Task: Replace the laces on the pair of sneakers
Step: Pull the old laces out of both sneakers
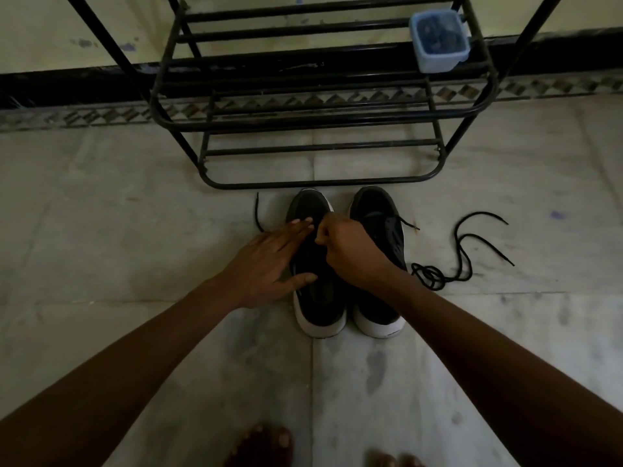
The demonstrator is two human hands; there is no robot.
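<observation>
The black rack (303, 182) is closing off the far side, its bottom bar lying just beyond the toes of the 2 sneakers (322, 308); a loose lace (463, 251) is sprawling over the floor (135, 230) to the right — the left side is lying open but for a lace end (258, 214).

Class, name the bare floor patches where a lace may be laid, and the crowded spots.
Bare: floor left of the left hand; floor between the forearms, behind the heels. Crowded: sneakers, right hand pinching a lace there; loose lace beside them.
</observation>
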